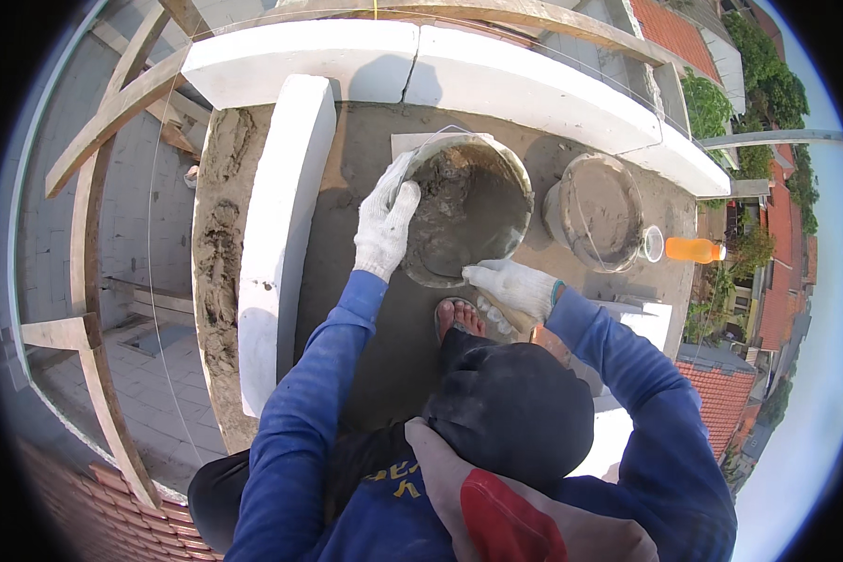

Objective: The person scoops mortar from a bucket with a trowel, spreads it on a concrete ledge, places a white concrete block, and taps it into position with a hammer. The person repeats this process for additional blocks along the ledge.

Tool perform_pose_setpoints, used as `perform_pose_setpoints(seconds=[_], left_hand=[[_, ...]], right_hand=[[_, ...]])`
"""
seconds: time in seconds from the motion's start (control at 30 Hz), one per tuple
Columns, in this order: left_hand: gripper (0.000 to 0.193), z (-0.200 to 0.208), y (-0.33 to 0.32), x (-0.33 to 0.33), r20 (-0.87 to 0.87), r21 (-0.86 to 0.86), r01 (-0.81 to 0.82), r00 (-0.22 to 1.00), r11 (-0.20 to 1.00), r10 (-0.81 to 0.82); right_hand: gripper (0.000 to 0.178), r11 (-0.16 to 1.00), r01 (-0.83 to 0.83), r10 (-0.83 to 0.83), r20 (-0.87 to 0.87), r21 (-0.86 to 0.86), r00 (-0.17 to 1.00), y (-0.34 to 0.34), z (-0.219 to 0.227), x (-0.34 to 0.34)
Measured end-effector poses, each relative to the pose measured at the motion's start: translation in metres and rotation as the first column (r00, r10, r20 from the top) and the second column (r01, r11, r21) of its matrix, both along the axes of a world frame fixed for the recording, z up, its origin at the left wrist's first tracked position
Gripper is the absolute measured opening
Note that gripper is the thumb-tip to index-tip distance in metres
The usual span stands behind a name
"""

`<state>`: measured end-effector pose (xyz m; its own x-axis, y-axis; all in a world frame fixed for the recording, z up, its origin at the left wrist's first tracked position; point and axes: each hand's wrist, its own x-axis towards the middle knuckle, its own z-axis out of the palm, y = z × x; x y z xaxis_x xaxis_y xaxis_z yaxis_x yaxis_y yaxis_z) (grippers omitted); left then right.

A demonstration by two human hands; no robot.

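A round bucket (530, 201) of wet grey mortar (482, 201) stands in front of me, its thin wire handle lying up past the far rim. My left hand (384, 220), in a white knit glove, is closed over the bucket's left rim, with the thumb on the near side. At the near rim, my right hand (515, 286), gloved the same way, has its fingers pinched on the edge. The undersides of both hands' fingers are partly hidden. Mortar is heaped against the bucket's left inner wall.
To the right stand a second bucket (601, 211) of grey mix, a clear cup (653, 244) and an orange bottle (693, 250). White blocks (286, 234) border the left and far sides. Timber (89, 234) frames a drop on the left. My bare-toed foot (459, 317) is close below the bucket.
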<state>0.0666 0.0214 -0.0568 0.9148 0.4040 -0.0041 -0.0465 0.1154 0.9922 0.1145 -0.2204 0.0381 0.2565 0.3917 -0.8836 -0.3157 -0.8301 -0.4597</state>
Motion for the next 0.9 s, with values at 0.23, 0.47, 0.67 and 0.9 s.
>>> perform_pose_setpoints(seconds=[0.23, 0.47, 0.67, 0.9], left_hand=[[0.06, 0.007, -0.002, 0.0, -0.06, -0.104, -0.014, 0.998, 0.994, 0.008], [0.061, 0.017, 0.001, 0.007, -0.096, -0.048, 0.026, 0.995, 0.999, -0.031], [0.06, 0.015, 0.005, 0.01, -0.105, -0.041, -0.024, 0.994, 0.999, 0.02], [0.061, 0.024, -0.008, 0.021, -0.123, 0.006, -0.056, 0.991, 0.998, 0.057]], right_hand=[[0.044, 0.717, 0.689, -0.522, -0.572, 0.108, 0.633, 0.014, -0.018, -0.014], [0.051, 0.469, 0.878, -0.583, -0.713, 0.097, 0.39, 0.011, -0.02, -0.008], [0.052, 0.657, 0.743, -0.585, -0.536, 0.128, 0.609, -0.033, 0.002, 0.006], [0.036, 0.919, -0.191, 0.387, 0.882, -0.345, 0.269, -0.027, 0.009, 0.007]])
